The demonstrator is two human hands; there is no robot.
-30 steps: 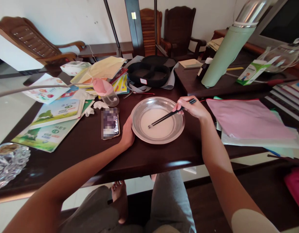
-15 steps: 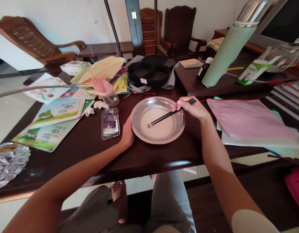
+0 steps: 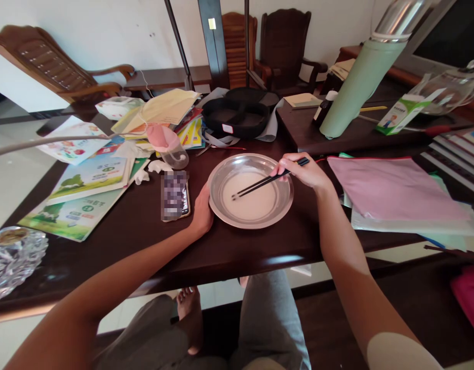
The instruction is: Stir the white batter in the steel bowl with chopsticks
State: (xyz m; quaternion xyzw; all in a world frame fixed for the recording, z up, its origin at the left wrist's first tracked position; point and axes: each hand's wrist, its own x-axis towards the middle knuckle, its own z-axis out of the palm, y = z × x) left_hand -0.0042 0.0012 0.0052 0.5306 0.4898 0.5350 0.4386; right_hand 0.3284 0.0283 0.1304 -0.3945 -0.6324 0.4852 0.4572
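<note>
Head camera is looking down on a dark bench [image 3: 244, 252], where a shallow steel bowl [image 3: 251, 224] is sitting near the front edge and holding a pale, milky liquid [image 3: 256, 205]. The person's right hand [image 3: 305, 173] is gripping a pair of black chopsticks [image 3: 265, 180], its fingers [image 3: 280, 168] clamped on their upper part. The chopsticks are slanting down leftward, their tips lying at or just over the liquid; which of the two, one cannot tell. The left hand [image 3: 203, 210] is resting against the bowl's left side; the bowl is hiding its fingertips, so their closure cannot be told. Just left of that hand, a phone [image 3: 177, 198] is lying on the bench, and a pink-topped bottle [image 3: 169, 144] is standing behind it.
</note>
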